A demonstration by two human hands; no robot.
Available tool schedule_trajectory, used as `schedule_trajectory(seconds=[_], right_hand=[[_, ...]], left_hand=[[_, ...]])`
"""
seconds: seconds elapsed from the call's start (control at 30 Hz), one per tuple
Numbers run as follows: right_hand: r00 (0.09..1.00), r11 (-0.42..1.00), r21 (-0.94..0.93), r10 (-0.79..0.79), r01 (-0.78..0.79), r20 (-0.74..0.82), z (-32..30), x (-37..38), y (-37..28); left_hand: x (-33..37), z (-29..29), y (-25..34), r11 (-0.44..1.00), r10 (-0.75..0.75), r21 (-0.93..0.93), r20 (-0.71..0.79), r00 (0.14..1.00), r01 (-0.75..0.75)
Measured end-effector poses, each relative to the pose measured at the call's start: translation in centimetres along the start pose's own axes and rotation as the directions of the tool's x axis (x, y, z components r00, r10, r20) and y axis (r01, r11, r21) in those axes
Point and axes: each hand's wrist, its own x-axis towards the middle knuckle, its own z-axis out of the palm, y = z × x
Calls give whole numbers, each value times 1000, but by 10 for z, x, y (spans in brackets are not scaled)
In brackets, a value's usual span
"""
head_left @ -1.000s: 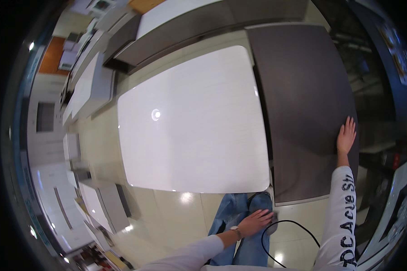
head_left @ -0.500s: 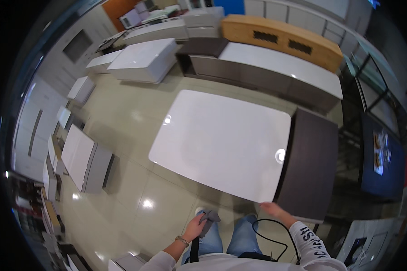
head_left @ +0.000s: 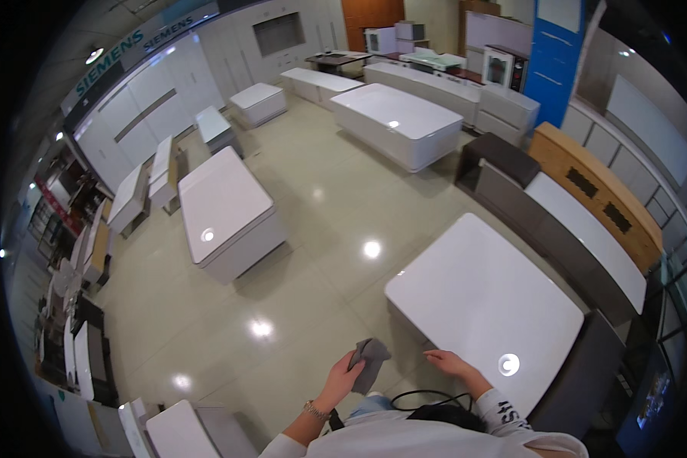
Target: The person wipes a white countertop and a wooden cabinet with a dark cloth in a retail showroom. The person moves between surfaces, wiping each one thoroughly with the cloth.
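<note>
Left hand (head_left: 340, 380): bare, shut around one side of a soft, crumpled grey cloth (head_left: 370, 365), with fingers and thumb pressed on it.
Right hand (head_left: 452, 363): bare, with fingers loosely stretched toward the left and nothing seen in the grip; close by the near edge of a big, shiny white table with round corners (head_left: 485, 298). Cannot tell if touching it.
Gap: hands apart, with the cloth on the left side of the space between.
Cloth: up in the air, sticking out ahead of the left hand, over the floor.
White table: ahead of the right hand and out to its right; a bright round light shining on top.
Dark brown flat tabletop (head_left: 591, 374): well to the right of the right hand, just beside the white table.
Thin black looped cord (head_left: 435, 393): just below the right hand.
Wrist: shiny metal-looking band (head_left: 316, 411) just behind the left hand.
White boxy table (head_left: 225, 202): ahead of the left hand, off to its left, well apart.
Long brown cabinet with a white top (head_left: 588, 237): far ahead of the right hand and to its right, past the white table.
Shiny pale tile floor (head_left: 320, 282): ahead of the left hand, dotted with bright light spots.
</note>
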Motion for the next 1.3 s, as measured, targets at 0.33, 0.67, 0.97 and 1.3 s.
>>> schedule_trajectory(seconds=[0.33, 0.67, 0.97, 1.3], right_hand=[[998, 993, -114, 12, -5, 63, -84, 130, -97], [976, 993, -46, 96, -107, -194, -225, 317, -81], [979, 969, -236, -24, 73, 204, -312, 474, -207], [996, 991, -120, 46, -55, -72, -361, 554, -216]], left_hand=[[155, -59, 36, 986, 121, -122, 90, 989, -110], [322, -165, 97, 958, -37, -286, -46, 998, 22], [489, -260, 82, 852, -176, -520, -164, 971, 67], [740, -297, 104, 792, -256, -511, 220, 941, 335]])
